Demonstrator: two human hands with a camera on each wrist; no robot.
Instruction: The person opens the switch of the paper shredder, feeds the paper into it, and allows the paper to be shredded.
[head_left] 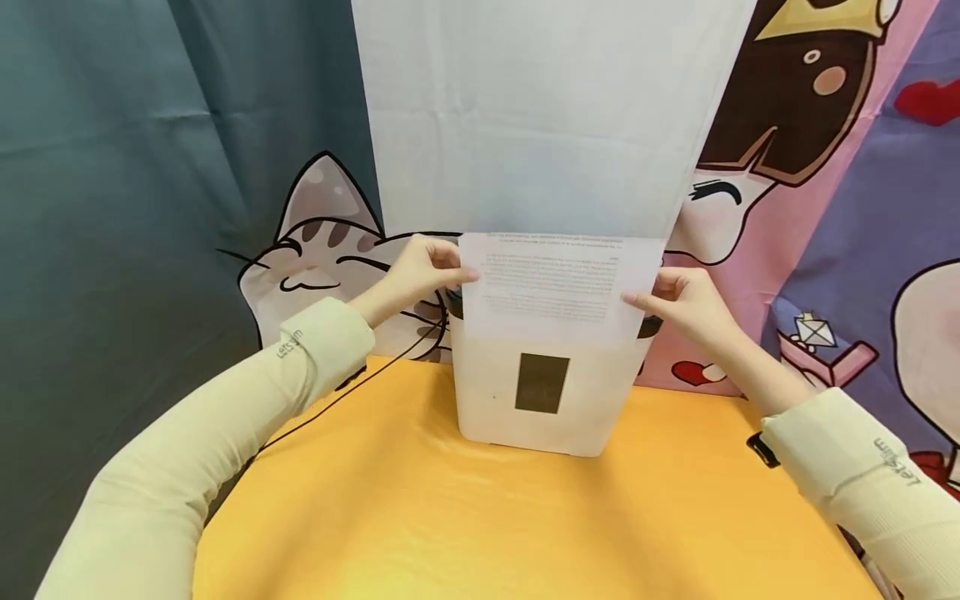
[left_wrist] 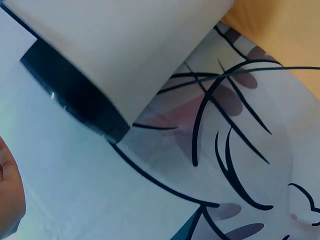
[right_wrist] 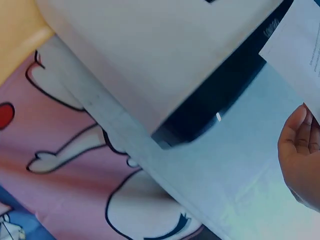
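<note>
My left hand [head_left: 423, 271] pinches the left edge of a sheet of white paper [head_left: 551, 287] between thumb and fingers. At the opposite edge, my right hand [head_left: 688, 304] pinches the same sheet. Lines of small print cover the paper, and it hangs in front of the upper part of a white paper shredder [head_left: 483, 396]. A dark rectangular window [head_left: 542, 383] marks the shredder's front. Its black top [right_wrist: 220, 95] shows in the right wrist view, with a corner of the sheet near it. Whether the sheet's lower edge touches the top cannot be told.
The shredder stands on a yellow-covered table [head_left: 480, 525] near its back edge. From its left side a thin black cord [head_left: 337, 400] runs down past the table's left edge. Behind hangs a cartoon-printed cloth [head_left: 322, 250] with a white panel [head_left: 547, 108]. A small black object [head_left: 762, 450] lies beside the right sleeve.
</note>
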